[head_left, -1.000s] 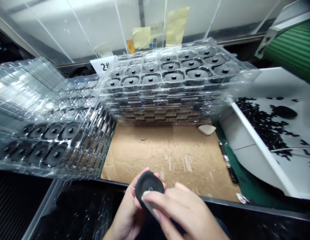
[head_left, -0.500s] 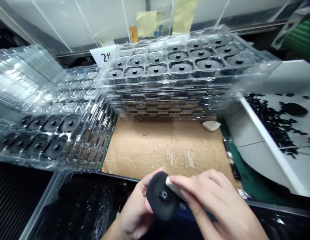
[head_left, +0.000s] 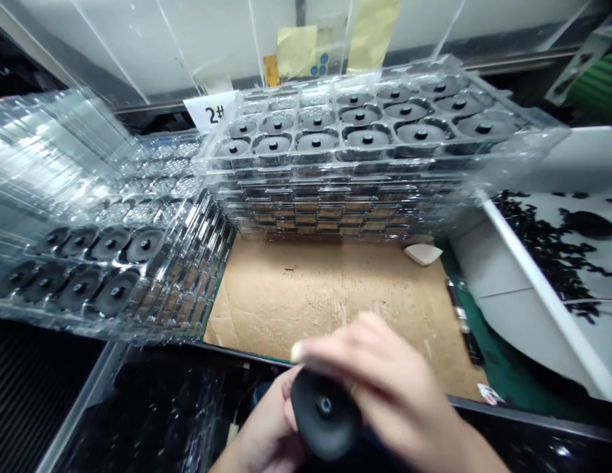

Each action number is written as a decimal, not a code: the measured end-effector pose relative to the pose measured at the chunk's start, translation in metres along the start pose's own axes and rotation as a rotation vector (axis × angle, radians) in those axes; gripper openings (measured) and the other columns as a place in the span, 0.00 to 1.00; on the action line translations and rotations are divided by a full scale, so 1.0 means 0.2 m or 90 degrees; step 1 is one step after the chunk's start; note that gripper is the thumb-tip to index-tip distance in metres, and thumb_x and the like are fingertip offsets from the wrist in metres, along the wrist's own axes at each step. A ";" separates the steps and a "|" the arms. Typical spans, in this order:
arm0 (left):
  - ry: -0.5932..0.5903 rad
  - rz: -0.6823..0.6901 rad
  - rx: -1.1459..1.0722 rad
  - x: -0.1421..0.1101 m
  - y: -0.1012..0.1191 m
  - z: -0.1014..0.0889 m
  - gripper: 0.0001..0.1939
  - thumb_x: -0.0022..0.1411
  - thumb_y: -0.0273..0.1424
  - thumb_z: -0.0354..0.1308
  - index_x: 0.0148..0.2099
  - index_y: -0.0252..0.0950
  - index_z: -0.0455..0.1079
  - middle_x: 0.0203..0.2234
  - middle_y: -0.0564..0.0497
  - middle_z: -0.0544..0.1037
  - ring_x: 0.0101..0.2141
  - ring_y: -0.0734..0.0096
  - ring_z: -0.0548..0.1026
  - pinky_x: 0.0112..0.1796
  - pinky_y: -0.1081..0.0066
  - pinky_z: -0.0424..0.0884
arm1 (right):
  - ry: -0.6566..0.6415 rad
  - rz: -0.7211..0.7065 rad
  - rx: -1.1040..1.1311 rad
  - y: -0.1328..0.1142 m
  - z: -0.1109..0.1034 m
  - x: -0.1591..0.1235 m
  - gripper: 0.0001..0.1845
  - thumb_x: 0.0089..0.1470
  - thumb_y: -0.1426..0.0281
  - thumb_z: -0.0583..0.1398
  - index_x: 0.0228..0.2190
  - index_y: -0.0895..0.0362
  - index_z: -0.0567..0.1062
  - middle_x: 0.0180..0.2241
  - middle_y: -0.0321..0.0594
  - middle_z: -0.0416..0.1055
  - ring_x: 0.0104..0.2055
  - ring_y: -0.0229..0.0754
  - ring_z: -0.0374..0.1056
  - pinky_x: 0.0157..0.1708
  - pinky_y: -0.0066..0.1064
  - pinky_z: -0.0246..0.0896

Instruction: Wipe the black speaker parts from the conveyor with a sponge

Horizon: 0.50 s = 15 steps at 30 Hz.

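Note:
My left hand (head_left: 269, 420) is closed on a black rubbery disc (head_left: 330, 430) with a small raised hub at its centre, holding it by the edge with its face tilted up. My right hand (head_left: 384, 374), blurred by motion, lies across the disc's upper edge. Its fingers are pressed together, and a whitish tip shows at their end, part of a small white wedge (head_left: 298, 351) mostly hidden by the hand. A similar off-white wedge (head_left: 423, 253) rests on the cardboard sheet (head_left: 296, 282) beyond my hands.
Stacked clear plastic trays (head_left: 330, 157) filled with similar discs stand at the back, and another stack (head_left: 108, 263) at the left. A white box (head_left: 527, 263) on the right contains many small black pieces (head_left: 547, 243). A black pen (head_left: 466, 325) lies beside it.
My right hand has swept leftward along the disc's upper edge with the white wedge. The disc has stayed in my left hand, and the view has shifted slightly.

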<state>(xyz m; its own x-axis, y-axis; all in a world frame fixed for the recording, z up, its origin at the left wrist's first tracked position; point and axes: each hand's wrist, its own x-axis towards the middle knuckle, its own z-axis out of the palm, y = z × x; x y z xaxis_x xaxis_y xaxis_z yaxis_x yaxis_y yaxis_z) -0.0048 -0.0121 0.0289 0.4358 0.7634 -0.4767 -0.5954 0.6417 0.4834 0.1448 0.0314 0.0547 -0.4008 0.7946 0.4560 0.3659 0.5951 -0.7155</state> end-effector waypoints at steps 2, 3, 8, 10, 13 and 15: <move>-0.039 -0.003 -0.073 -0.01 0.00 -0.01 0.20 0.45 0.36 0.68 0.44 0.43 0.74 0.39 0.51 0.80 0.37 0.65 0.77 0.36 0.72 0.69 | 0.004 0.182 -0.037 0.12 -0.01 -0.04 0.12 0.60 0.69 0.51 0.40 0.53 0.73 0.33 0.38 0.74 0.33 0.38 0.68 0.31 0.30 0.62; -0.063 -0.001 -0.110 -0.02 0.00 -0.02 0.23 0.45 0.38 0.68 0.46 0.44 0.73 0.41 0.51 0.79 0.37 0.65 0.78 0.35 0.73 0.69 | 0.021 0.247 -0.061 0.18 0.00 -0.08 0.12 0.59 0.68 0.52 0.40 0.53 0.74 0.34 0.39 0.74 0.33 0.39 0.69 0.31 0.30 0.63; -0.104 -0.009 -0.168 -0.02 0.00 -0.04 0.29 0.39 0.42 0.69 0.47 0.41 0.73 0.41 0.49 0.80 0.38 0.64 0.78 0.35 0.73 0.70 | -0.055 0.263 -0.024 0.39 0.14 -0.28 0.12 0.56 0.67 0.54 0.35 0.53 0.77 0.28 0.37 0.76 0.30 0.39 0.72 0.30 0.30 0.69; -0.104 -0.021 -0.169 -0.01 0.00 -0.04 0.29 0.39 0.41 0.69 0.46 0.41 0.73 0.40 0.49 0.80 0.38 0.63 0.78 0.35 0.73 0.70 | -0.065 0.272 -0.004 0.39 0.15 -0.31 0.12 0.56 0.67 0.54 0.34 0.53 0.78 0.30 0.38 0.77 0.32 0.40 0.73 0.31 0.30 0.70; -0.112 -0.021 -0.167 -0.01 0.00 -0.03 0.27 0.41 0.37 0.70 0.47 0.42 0.73 0.41 0.49 0.79 0.38 0.62 0.78 0.37 0.71 0.69 | 0.003 0.315 -0.020 0.26 0.06 -0.25 0.12 0.58 0.68 0.54 0.40 0.52 0.75 0.39 0.40 0.76 0.40 0.42 0.72 0.34 0.30 0.70; -0.093 -0.017 -0.139 -0.01 -0.01 -0.01 0.23 0.44 0.33 0.69 0.45 0.40 0.73 0.39 0.49 0.80 0.38 0.64 0.77 0.39 0.71 0.68 | 0.055 0.237 -0.032 0.12 0.00 -0.17 0.13 0.58 0.69 0.54 0.44 0.50 0.72 0.40 0.39 0.75 0.39 0.41 0.71 0.32 0.29 0.68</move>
<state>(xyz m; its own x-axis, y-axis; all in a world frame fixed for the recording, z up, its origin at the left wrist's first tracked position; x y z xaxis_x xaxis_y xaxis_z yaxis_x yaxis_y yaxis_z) -0.0060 -0.0140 0.0272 0.5372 0.7590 -0.3679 -0.7067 0.6431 0.2950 0.1678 0.0183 0.0221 -0.1611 0.9633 0.2147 0.5142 0.2676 -0.8148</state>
